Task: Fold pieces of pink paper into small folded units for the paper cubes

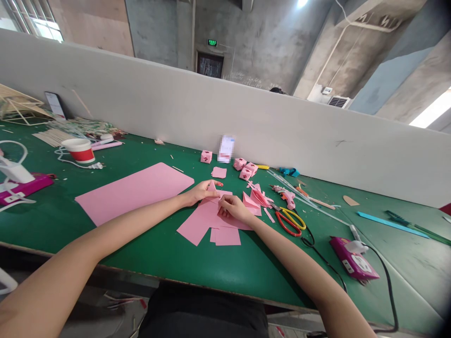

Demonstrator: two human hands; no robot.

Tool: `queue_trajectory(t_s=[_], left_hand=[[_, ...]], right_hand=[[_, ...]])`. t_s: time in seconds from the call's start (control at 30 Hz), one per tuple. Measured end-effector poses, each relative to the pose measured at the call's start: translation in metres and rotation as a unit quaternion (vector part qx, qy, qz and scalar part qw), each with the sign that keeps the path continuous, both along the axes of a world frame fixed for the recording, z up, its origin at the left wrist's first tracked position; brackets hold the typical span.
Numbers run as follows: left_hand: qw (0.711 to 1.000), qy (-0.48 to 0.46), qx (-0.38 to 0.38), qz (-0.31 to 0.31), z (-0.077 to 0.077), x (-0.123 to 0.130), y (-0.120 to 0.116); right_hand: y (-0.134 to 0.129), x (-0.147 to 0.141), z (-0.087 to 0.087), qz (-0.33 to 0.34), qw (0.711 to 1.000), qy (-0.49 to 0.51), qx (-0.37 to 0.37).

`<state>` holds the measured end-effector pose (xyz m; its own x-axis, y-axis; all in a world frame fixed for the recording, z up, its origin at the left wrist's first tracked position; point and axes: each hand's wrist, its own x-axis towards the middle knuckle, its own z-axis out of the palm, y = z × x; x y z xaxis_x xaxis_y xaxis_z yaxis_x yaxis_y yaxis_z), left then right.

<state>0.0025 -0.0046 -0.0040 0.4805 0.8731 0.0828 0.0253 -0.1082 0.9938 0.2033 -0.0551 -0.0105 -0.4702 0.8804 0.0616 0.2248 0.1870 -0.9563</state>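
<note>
My left hand (201,192) pinches a small folded piece of pink paper (212,187), its peak rising beside the thumb. Curled just to the right, my right hand (231,207) has its fingertips closed at the lower edge of that paper. Beneath both hands lie overlapping pink paper sheets and strips (194,225). Folded pink pieces (259,197) are heaped right of my right hand, near scissors (289,220) with red and yellow handles. Further back, a stack of pink paper squares (219,172) lies before several folded pink paper cubes (245,168).
A large pink sheet (134,192) covers the left of the green table (197,265). To the right are a pink glue gun (287,197) and a purple power strip (352,260) with a black cord. A red-and-white cup (80,151) stands left. A grey partition (169,108) closes the back.
</note>
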Motion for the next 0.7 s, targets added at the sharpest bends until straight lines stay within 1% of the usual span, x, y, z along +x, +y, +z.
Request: queue_trajectory(t_s=[0.2, 0.43, 0.7], left_hand=[[1.000, 0.001, 0.000, 0.001, -0.0004, -0.0011, 0.0001], [1.000, 0.003, -0.003, -0.011, -0.0005, -0.0013, -0.0007], [1.000, 0.011, 0.014, -0.003, -0.0022, -0.0021, 0.0012]], right_hand=[[0.0005, 0.0008, -0.0004, -0.001, 1.000, -0.002, 0.005], [0.0008, 0.0009, -0.0010, -0.001, 1.000, -0.004, 0.005], [0.0004, 0.0002, 0.0002, -0.002, 1.000, -0.006, 0.011]])
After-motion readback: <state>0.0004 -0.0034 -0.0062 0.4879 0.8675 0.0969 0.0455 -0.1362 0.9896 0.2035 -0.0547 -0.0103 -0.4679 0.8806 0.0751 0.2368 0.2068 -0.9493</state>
